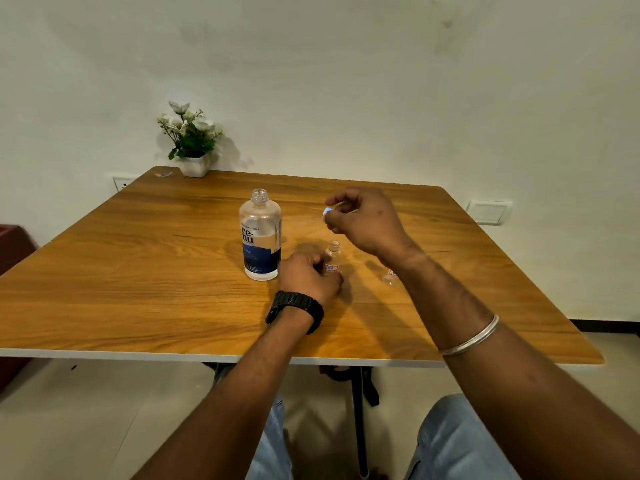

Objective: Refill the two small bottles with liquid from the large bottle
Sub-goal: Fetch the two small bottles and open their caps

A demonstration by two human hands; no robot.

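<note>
The large clear bottle (260, 237) with a blue and white label stands uncapped near the middle of the wooden table (138, 271). Right of it, my left hand (308, 277) grips the lower part of a small clear bottle (333, 256), which stands upright with its neck open. My right hand (363, 220) hovers above and behind that bottle and pinches a small white cap (326, 213) between thumb and fingers. A second small bottle (390, 276) sits further right, mostly hidden behind my right forearm.
A white pot of artificial flowers (192, 143) stands at the table's back left corner, against the wall. The table's front edge runs just above my knees. A dark red object (14, 247) sits on the floor at the far left.
</note>
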